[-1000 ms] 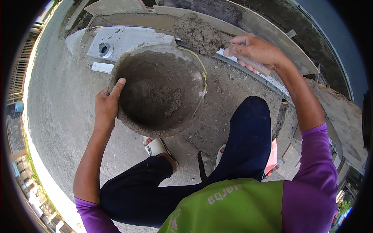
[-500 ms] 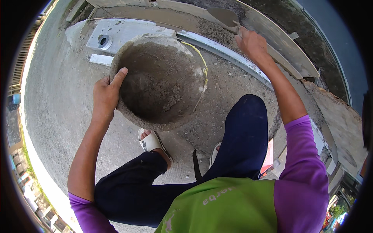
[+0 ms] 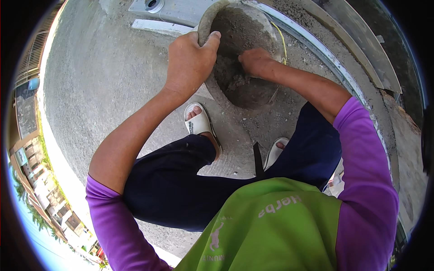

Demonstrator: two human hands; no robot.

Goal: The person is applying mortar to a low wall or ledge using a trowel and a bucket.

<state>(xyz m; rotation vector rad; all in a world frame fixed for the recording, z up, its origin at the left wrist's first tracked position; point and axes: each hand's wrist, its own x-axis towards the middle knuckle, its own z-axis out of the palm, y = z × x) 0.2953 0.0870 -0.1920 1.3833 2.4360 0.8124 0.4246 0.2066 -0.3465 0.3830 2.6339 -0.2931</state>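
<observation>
Beyond the sandals (image 3: 199, 121), the left hand (image 3: 192, 56) is pinching the rim (image 3: 209, 16) of the bucket (image 3: 266, 22), which is leaning over the concrete (image 3: 135, 67); the right hand (image 3: 255, 62) is resting inside, its grip curling, around what I cannot tell. If the left were slipping, mortar (image 3: 237, 86) could be spilling.

Grey conc. ground (image 3: 108, 86) spreads L of ctr. White slab (image 3: 187, 10) w/ round pipe collar (image 3: 154, 6) at top edge, white strip (image 3: 160, 26) just below it. Far L rim: slatted fence (image 3: 36, 49), blue container (image 3: 34, 83) nr it, bldgs (image 3: 63, 211) lower down, palm fronds (image 3: 20, 189) & bit of blue sky (image 3: 40, 244) btm L.
</observation>
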